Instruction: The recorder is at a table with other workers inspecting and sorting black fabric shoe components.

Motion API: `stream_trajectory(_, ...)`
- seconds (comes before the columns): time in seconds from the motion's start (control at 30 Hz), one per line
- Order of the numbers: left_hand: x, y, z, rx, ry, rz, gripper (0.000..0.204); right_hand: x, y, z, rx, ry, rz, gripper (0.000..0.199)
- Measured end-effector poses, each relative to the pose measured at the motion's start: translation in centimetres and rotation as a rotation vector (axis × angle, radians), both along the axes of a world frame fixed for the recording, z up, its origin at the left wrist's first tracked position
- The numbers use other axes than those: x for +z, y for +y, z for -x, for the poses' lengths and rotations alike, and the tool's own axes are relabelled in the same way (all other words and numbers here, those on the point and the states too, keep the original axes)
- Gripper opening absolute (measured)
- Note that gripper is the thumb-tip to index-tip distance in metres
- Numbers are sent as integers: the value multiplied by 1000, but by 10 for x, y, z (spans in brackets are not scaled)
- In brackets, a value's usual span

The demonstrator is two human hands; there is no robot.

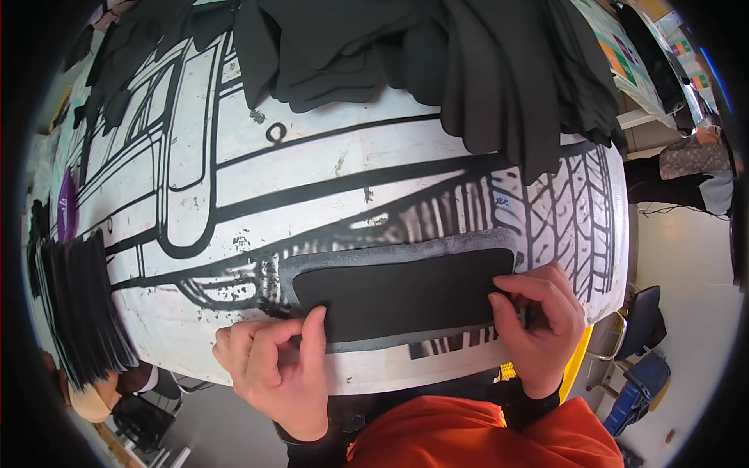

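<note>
A flat black rounded-rectangle piece (398,300), perhaps fabric or foam, lies before me on the table. Around it shows a speckled grey border (374,260), either a larger piece beneath or its backing; I cannot tell which. My left hand (277,366) has its thumb and curled fingers at the black piece's lower left corner. At its right edge, my right hand (542,320) closes thumb and forefinger on the rim. Both hands touch only the ends, and the piece lies flat between them.
The white table (312,179) has bold black line drawings and worn spots. Loose black pieces (351,54) heap along its far side. At the left edge hangs a dense stack of dark pieces (78,304), near a purple item (67,204). Chairs (640,382) stand right.
</note>
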State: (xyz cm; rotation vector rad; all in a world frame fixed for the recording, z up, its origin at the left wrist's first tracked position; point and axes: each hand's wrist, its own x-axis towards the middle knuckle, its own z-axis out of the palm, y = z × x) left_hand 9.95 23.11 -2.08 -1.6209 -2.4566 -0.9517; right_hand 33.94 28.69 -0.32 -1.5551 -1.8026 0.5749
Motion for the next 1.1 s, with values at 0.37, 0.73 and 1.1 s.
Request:
stream_trajectory(0.37, 2, 1, -1, -6, -1, 2, 28, 1, 0, 2, -19, -9, 9, 26)
stream_trajectory(0.73, 6, 3, -3, -25, 39, 36, 28, -10, -7, -5, -70, 175, 78, 50)
stream_trajectory(1.1, 7, 3, -7, -36, 18, 59, 22, -8, -8, -1, -127, 176, 86, 48)
